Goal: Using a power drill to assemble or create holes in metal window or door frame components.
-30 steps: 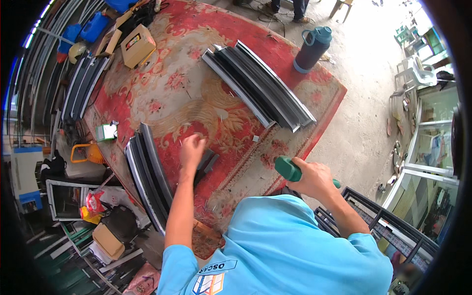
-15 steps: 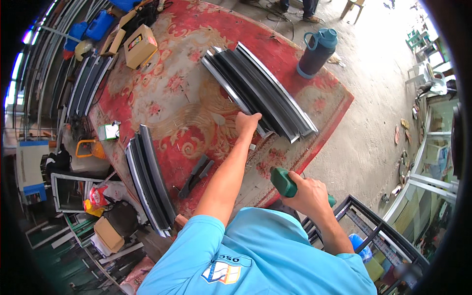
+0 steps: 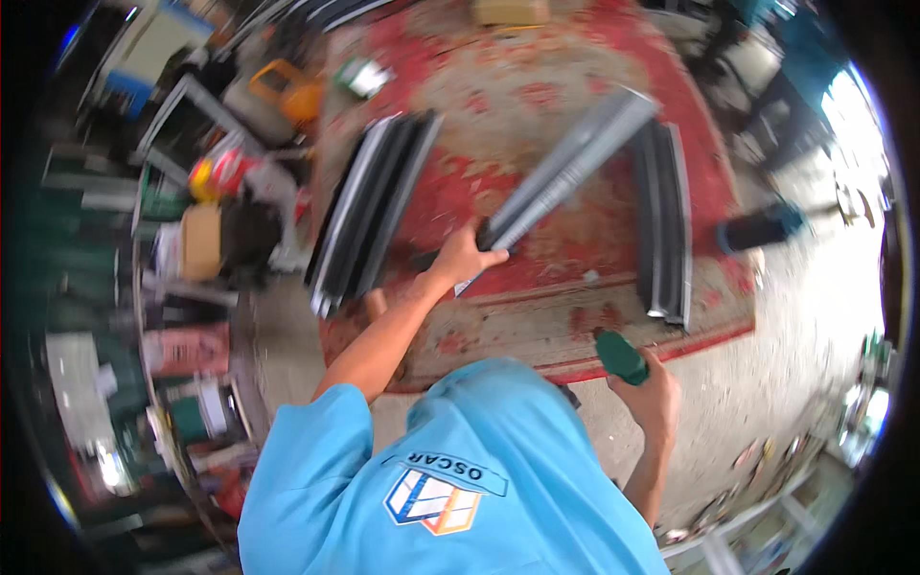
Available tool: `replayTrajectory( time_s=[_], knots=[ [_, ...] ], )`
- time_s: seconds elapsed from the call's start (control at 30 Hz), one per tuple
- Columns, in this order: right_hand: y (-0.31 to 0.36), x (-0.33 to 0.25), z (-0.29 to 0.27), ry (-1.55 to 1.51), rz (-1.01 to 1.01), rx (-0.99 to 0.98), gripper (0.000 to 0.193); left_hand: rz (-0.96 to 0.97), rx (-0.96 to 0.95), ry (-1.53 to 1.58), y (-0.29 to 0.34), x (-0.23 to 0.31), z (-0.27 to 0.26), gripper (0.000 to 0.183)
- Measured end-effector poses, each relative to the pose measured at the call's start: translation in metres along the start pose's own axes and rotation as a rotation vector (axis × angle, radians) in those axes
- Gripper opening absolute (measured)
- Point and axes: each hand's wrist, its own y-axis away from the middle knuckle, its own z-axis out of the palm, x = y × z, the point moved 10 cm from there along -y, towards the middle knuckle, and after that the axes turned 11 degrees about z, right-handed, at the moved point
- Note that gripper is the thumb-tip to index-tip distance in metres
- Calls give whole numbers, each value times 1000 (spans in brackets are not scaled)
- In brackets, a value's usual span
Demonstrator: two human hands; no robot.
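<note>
My left hand (image 3: 463,259) is closed round the near end of a long grey metal profile (image 3: 575,163), which slants up and away to the right above the carpet (image 3: 537,321). In my right hand (image 3: 650,388) is a green power tool (image 3: 621,356), its rounded green end pointing up and left; its exact kind is unclear. One bundle of dark metal profiles (image 3: 374,211) lies left of my left hand. Another bundle of dark profiles (image 3: 663,220) rests on the right part of the carpet, beyond the power tool. Motion blurs the view.
A dark flask (image 3: 762,228) stands near the carpet's right edge. At the far edge is a cardboard box (image 3: 513,11). An orange tool (image 3: 286,88) and cluttered shelving (image 3: 153,355) are on the left. A person (image 3: 800,67) is at the far right.
My view has turned left. My left hand has left the right-hand bundle and now grips a single grey profile, raised. The power tool remains in my right hand.
</note>
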Motion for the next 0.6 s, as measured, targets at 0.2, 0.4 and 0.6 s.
replayTrajectory(
  time_s=[0.2,0.4,0.6],
  knots=[
    [12,-22,14,0,-118,10,58,86,-44,-203,113,14,30,76],
    [27,-26,22,45,-187,69,57,12,12,-382,151,-32,13,64],
    [37,-11,36,-132,-100,-53,55,-102,109,-388,167,-87,-35,65]
  ],
)
